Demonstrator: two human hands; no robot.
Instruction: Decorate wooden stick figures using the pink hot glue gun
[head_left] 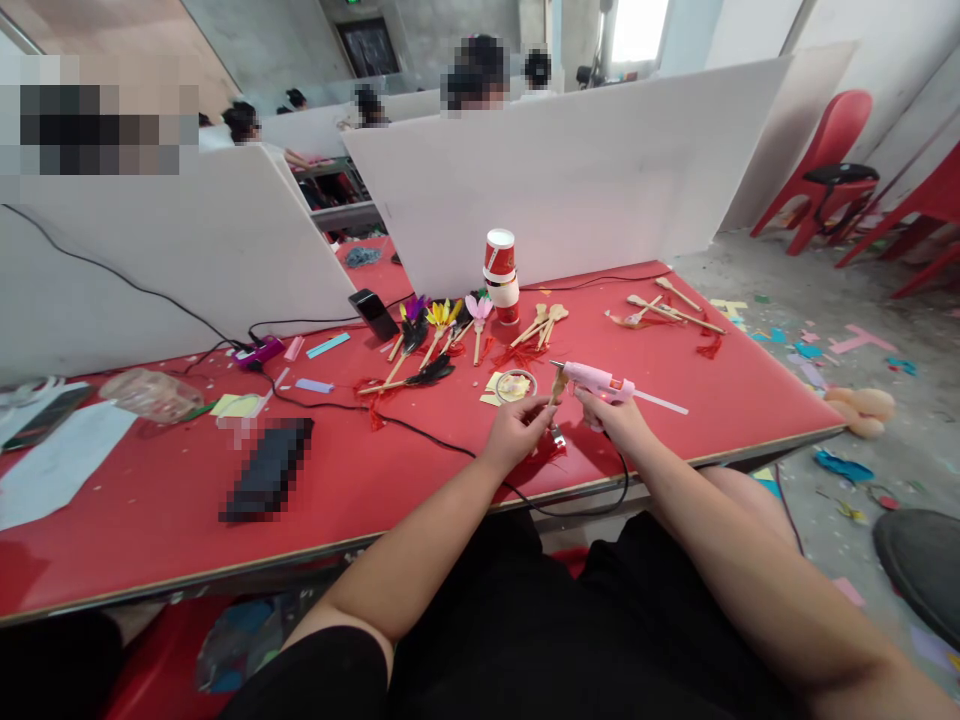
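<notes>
My right hand [606, 412] is wrapped round a pink hot glue gun [596, 381], whose nozzle points left. A pale glue stick [660, 401] juts from its back end. In my left hand [523, 428] a small wooden stick [558, 388] is pinched upright, its wider end at the nozzle; I cannot tell whether they touch. Red tassel threads [553, 453] show below that hand. Just beyond my left hand lies a roll of clear tape [517, 385]. Several wooden sticks [541, 325] with red tassels lie farther back, beside sticks bearing yellow [442, 317] and pink [478, 312] petals.
Stacked red and white paper cups [501, 278] stand near a white partition [570, 180]. More sticks [671, 310] lie at the right. A black cable [420, 430] crosses the red table [360, 490]. A phone [373, 313] and purple power strip [259, 352] are at left. People sit beyond the partitions.
</notes>
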